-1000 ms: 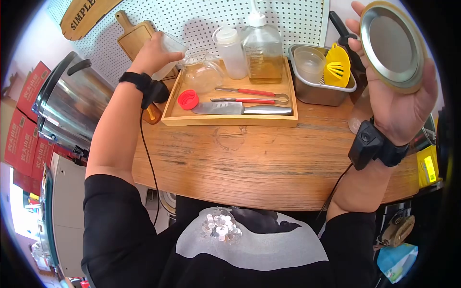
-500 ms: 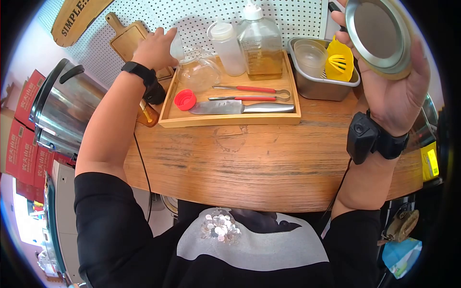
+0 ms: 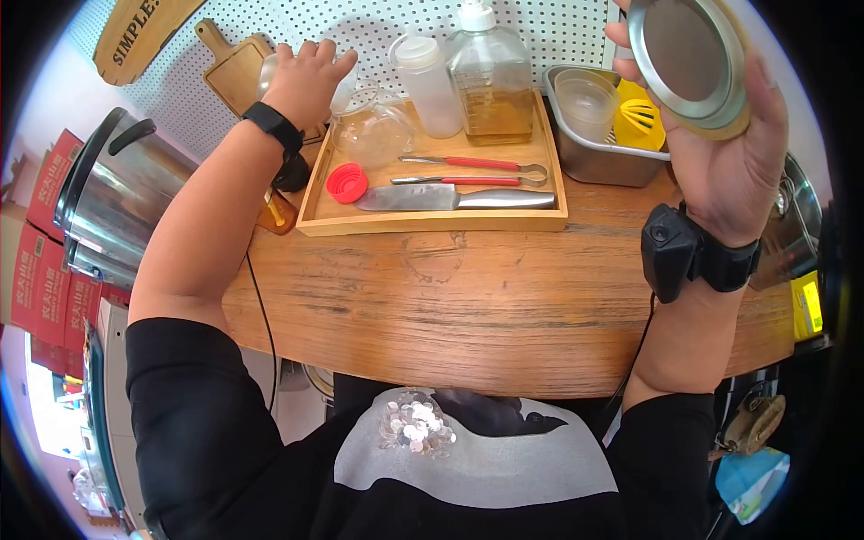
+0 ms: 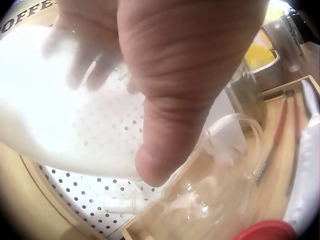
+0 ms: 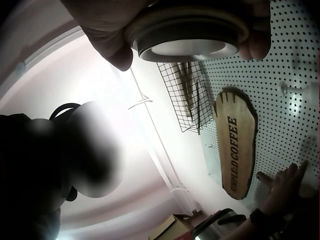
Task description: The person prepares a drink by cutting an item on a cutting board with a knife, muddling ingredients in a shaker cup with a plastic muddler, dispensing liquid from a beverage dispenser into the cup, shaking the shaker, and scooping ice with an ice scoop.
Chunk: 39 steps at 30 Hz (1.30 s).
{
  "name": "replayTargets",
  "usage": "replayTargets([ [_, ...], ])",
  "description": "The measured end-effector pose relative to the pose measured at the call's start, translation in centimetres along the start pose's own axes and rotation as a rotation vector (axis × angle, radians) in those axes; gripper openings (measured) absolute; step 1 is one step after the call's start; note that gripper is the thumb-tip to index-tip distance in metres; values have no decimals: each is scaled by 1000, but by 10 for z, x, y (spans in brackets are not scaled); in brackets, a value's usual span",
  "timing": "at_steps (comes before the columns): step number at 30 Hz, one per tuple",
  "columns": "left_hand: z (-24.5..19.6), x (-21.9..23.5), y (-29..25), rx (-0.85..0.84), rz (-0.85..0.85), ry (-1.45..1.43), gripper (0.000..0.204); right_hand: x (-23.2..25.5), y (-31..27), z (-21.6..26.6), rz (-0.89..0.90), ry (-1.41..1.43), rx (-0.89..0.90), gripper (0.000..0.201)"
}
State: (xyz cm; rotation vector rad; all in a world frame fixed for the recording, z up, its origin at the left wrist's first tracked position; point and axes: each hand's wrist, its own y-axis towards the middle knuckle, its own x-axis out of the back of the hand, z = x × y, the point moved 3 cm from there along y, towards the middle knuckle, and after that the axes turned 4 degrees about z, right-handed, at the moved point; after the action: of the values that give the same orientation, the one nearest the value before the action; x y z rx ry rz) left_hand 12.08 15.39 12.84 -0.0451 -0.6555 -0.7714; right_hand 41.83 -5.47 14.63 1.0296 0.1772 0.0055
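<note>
My left hand [image 3: 306, 85] is at the back left, its fingers spread around a clear container [image 3: 345, 83]. In the left wrist view, the thumb lies on the near side of this pale, see-through container [image 4: 75, 125] and the fingers show beyond it. Raised at the right, my right hand [image 3: 724, 171] holds a round lid [image 3: 686, 54] with a metal rim by its edge, palm up. The right wrist view shows the lid [image 5: 187, 47] between thumb and fingers. Beside the left hand, a clear glass pot [image 3: 369, 135] stands on the wooden tray [image 3: 432, 224].
The tray also holds a red cap [image 3: 346, 183], a knife [image 3: 409, 197], red-handled tools [image 3: 481, 164], a white-topped bottle [image 3: 436, 94] and a pump bottle [image 3: 495, 112]. A metal bin [image 3: 612, 166] stands right of it, a steel pot [image 3: 126, 198] left.
The lid and my right hand have moved left and slightly up. My left hand has shifted right, and the clear container now shows on both sides of it.
</note>
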Motion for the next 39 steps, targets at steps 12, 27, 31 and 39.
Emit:
replayTargets([
  [12, 58, 36, -16, 337, -256, -987, 98, -16, 3, 5, -156, -52, -96, 58],
  [27, -128, 24, -160, 3, -109, -2396, 113, -49, -26, -77, 181, -114, -579, 57],
  [31, -134, 16, -164, -75, -59, -2351, 111, -85, -12, -99, 284, -183, -660, 59],
  [39, -134, 13, -166, -183, -56, -2401, 120, -157, 37, -193, 647, -750, -445, 67],
])
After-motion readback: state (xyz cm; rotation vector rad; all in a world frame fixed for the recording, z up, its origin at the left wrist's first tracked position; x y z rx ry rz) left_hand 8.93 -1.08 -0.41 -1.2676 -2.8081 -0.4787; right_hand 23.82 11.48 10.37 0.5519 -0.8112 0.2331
